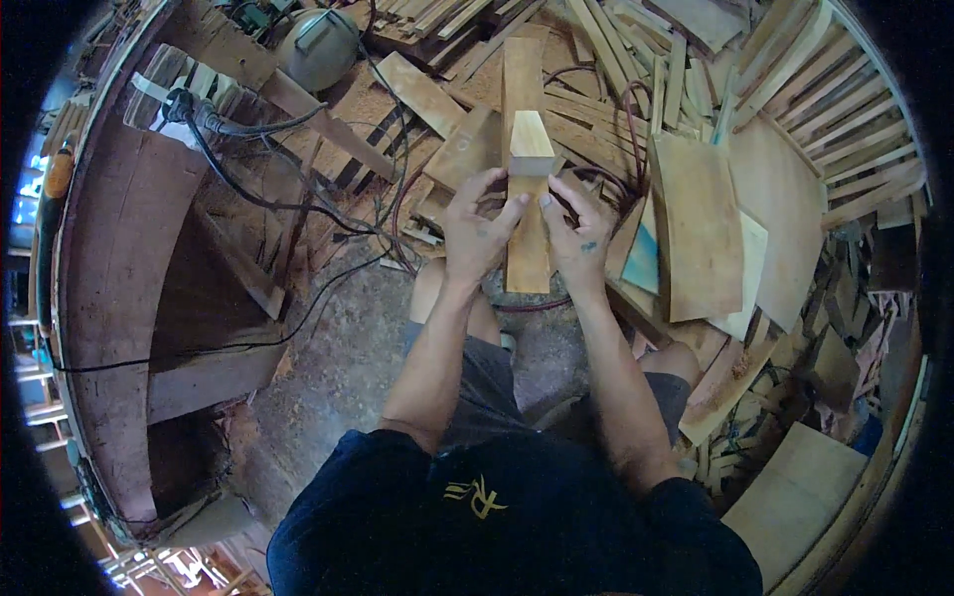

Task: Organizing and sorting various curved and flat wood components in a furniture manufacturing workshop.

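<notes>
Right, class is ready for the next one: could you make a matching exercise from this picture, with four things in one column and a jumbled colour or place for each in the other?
Things
1. Wood block
2. Shirt
3. Tool handle
4. Plug

Colours and places
A. Orange, near the far left edge
B. Dark, with a gold mark
C. Pale, close to the fingertips of the left hand and right hand
D. Black, at the upper left

Pairs: 1-C, 2-B, 3-A, 4-D

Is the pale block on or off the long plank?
Cannot tell: the pale block overlaps the long plank in view, its underside hidden.
</notes>
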Motion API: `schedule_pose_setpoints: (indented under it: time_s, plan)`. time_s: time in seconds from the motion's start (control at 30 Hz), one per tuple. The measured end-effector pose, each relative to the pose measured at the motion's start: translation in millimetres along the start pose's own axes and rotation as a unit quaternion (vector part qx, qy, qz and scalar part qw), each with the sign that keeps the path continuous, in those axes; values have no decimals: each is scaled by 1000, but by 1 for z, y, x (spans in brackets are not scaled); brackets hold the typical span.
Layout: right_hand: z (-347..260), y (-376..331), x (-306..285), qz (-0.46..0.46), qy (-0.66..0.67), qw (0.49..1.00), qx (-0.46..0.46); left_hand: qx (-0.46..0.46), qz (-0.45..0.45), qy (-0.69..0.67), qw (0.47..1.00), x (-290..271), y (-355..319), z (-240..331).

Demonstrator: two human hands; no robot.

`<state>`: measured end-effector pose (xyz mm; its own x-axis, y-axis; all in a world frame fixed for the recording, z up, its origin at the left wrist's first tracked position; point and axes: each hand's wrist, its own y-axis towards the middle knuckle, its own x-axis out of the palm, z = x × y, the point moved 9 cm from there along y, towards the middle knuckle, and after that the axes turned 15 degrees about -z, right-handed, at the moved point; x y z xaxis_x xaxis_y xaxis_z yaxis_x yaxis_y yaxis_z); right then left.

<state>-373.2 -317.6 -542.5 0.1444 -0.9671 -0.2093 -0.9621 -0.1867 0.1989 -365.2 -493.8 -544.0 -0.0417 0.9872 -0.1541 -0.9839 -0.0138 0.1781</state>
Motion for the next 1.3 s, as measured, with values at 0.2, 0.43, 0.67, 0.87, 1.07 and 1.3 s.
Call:
schedule_pose_setpoints:
  time_s: [0.2,0.43,0.67,0.87,1.07,1.3]
  plan:
    - [-6,2,-2,7,0,1000,-12,-4,6,37,999,-1,0,8]
    - [-14,4,-2,-16,-22,999,-17,12,19,60,998,-5,-1,1]
    - [-16,3,-3,-14,-33,999,-15,28,36,93,995,-5,-3,8]
    - [-9,2,-3,-13,-16,1000,-9,24,32,107,993,-4,-1,13]
    - [-3,2,-2,-17,17,1000,20,30,35,75,996,-5,-1,2]
    - [-3,3,-2,-19,11,1000,12,28,48,85,995,-5,1,4]
